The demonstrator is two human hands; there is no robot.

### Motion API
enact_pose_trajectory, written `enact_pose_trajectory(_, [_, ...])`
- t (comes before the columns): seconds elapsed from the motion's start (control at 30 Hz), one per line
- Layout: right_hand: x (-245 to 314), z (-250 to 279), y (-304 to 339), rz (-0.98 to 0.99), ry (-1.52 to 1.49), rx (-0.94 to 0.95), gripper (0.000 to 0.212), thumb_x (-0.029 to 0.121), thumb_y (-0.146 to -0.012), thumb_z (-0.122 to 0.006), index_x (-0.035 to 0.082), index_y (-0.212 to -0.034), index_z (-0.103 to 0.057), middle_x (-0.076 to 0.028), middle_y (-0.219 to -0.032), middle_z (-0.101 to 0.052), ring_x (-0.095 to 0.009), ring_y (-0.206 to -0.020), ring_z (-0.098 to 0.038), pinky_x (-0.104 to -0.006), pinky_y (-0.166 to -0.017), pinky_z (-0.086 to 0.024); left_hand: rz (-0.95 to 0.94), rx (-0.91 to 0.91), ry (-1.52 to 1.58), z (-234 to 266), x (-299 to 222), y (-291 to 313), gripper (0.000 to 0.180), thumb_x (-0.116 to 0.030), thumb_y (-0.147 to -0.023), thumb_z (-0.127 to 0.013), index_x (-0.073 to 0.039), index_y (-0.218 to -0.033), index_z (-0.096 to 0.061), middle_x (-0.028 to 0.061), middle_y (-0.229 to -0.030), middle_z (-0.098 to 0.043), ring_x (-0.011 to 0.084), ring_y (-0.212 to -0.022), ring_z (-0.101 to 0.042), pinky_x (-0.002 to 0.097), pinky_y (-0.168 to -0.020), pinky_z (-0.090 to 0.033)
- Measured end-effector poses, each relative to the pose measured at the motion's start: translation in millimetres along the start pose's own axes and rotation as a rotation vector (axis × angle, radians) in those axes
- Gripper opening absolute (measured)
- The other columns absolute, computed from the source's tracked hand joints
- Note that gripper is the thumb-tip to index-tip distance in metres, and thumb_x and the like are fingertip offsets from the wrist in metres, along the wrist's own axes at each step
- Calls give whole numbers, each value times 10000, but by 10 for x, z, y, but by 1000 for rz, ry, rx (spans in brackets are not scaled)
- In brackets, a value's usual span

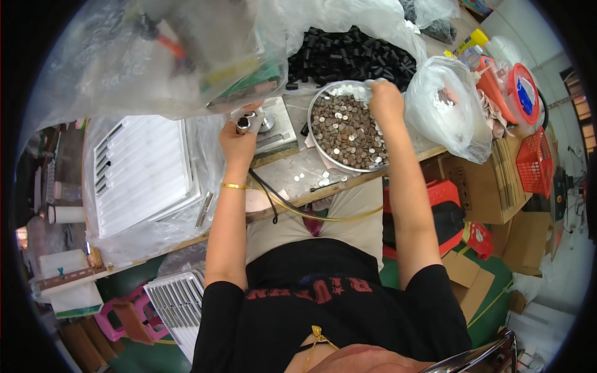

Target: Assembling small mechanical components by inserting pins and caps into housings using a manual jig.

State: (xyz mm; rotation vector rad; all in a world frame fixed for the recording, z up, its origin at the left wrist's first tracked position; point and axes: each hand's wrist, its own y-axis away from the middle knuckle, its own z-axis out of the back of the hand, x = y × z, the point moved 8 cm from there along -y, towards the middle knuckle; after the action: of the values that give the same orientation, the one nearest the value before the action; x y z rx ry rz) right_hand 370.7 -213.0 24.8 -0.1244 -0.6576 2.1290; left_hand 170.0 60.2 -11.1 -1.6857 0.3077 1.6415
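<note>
Head view: left hand (237,143), fingers curled around chrome tube (243,123), just beside metal fixture (267,122) on counter (292,169). Right hand (387,102) at upper right rim of round bowl (311,126); fingertips partly hidden, so open or pinching cannot be told. Bowl contains brown and white discs (348,127); black tube pieces (351,56) heaped beyond. Discs probably light, stiff, slippery: best pinched by edges. Chrome tube likely rigid, smooth: best held around barrel.
</note>
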Motion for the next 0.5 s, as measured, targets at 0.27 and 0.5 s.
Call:
enact_pose_trajectory(0.27, [-195,-224,-23,144,161,224,152,67,-780,-564,77,-892,-667,-119,-984,-624,-296,-916,-605,-401,-729,-514,-169,-12,-249,94,-371,232,310,-109,-711,-780,-57,-1005,-697,8,-652,-530,71,-517,-378,242,-475,-313])
enact_pose_trajectory(0.5, [326,-46,138,-296,-918,311,261,25,-788,-684,87,-1041,-670,5,-804,-598,-69,-754,-542,-235,-705,-458,-440,-112,-275,168,-920,326,304,-6,-705,-775,-12,-989,-667,70,-886,-655,111,-690,-563,229,-617,-463])
